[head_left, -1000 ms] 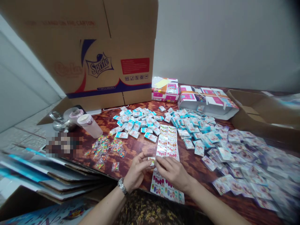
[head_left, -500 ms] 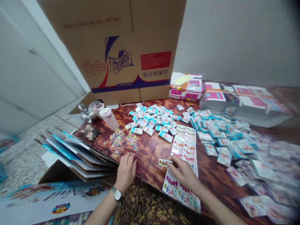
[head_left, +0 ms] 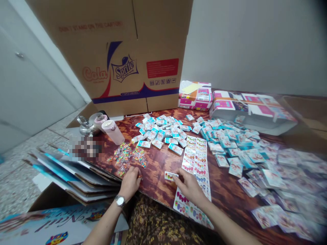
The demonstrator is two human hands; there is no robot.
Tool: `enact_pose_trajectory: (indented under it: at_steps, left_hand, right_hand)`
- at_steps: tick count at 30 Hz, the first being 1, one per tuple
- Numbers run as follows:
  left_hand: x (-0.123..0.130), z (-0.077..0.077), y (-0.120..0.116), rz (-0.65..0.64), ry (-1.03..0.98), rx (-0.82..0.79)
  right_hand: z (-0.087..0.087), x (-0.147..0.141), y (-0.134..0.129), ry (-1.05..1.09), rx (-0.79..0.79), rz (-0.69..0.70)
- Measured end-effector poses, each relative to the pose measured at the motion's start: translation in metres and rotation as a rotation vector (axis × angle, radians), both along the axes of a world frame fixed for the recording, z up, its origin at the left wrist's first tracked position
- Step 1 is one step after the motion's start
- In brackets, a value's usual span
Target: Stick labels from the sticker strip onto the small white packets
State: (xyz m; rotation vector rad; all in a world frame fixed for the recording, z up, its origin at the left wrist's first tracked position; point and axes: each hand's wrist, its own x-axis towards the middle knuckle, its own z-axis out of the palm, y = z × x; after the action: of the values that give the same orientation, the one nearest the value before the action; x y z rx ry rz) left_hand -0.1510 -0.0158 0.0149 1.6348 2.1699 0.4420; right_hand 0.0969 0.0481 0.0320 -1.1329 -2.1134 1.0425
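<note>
**Small printed card:** held above the counter (head_left: 158, 166), near its front edge and just left of the sticker sheet.

**Right hand (head_left: 189, 185):** grip closed on the small printed card (head_left: 170, 175), pinching its right end between the fingertips; the heel of the hand is over the lower part of the sheet.

**Left hand (head_left: 130, 183):** wearing a metal wristwatch (head_left: 120, 200); fingers curled downward at the front edge of the counter. Grip unclear: the fingers hide whether anything is held.

**Sticker sheet:** the long printed sheet of coloured nail designs (head_left: 196, 170) lies flat, running toward the front edge.

**Small clear bags:** the bags of multicoloured pieces (head_left: 127, 156) lie just beyond the left hand, toward the left edge.

**Packets:** blue-and-white packets form a heap (head_left: 160, 134) at the back centre and a wider spread (head_left: 230, 143) toward the right edge.

**Back and left edges:** a Sprite-printed carton (head_left: 122, 68) stands at the back; a pink-lidded tumbler (head_left: 113, 132) stands near the back-left corner; cardboard sheets (head_left: 76, 180) overhang the left edge.

**Risk (judged):** a careless sweep of the left hand could push the light bags over the front edge; a loose pinch could drop the card among the packets.
</note>
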Motion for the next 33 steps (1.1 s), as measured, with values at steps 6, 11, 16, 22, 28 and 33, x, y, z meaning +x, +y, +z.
enact_pose_trajectory:
  at_steps: [6, 11, 16, 22, 28, 33]
  left_hand:
    - [0.059, 0.020, 0.005, 0.127, -1.114, 0.060]
    - [0.097, 0.025, 0.015, 0.157, -1.360, 0.168]
    - [0.104, 0.018, 0.026, 0.099, -1.172, 0.251]
    - [0.112, 0.021, 0.038, -0.085, -1.009, 0.246]
    - [0.119, 0.033, 0.063, -0.370, -0.918, 0.230]
    - [0.116, 0.017, 0.118, -0.583, 0.041, 0.384]
  right_hand:
    - [-0.004, -0.011, -0.002, 0.070, -0.044, -0.084]
    - [0.001, -0.009, -0.007, 0.179, -0.154, -0.083]
    - [0.003, 0.000, -0.004, 0.312, -0.287, -0.027]
    - [-0.008, 0.012, 0.007, 0.381, -0.382, -0.085]
    - [-0.004, 0.042, 0.018, 0.278, -0.240, -0.281]
    - [0.000, 0.057, 0.024, 0.188, -0.150, -0.404]
